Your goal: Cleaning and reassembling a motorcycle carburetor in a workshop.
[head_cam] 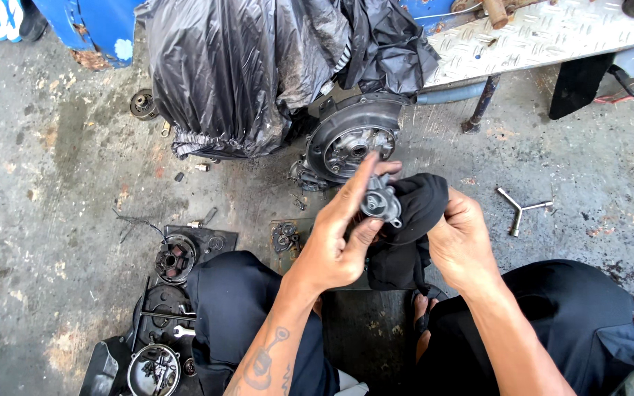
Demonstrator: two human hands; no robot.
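Note:
My left hand (339,238) holds a small grey metal engine part (380,202) between thumb and fingers, raised in front of me. My right hand (464,238) grips a black rag (416,213) that is bunched against the part and hangs down below it. Just beyond my hands stands an engine with a round open metal casing (350,143), partly draped by a black plastic sheet (251,66). I am squatting, with my knees in dark trousers at the bottom of the view.
A three-armed socket wrench (520,209) lies on the concrete to the right. At the lower left are a round clutch-like part (175,258), a wrench (183,331) and a bowl of small parts (153,370). A ribbed metal plate (552,33) spans the top right.

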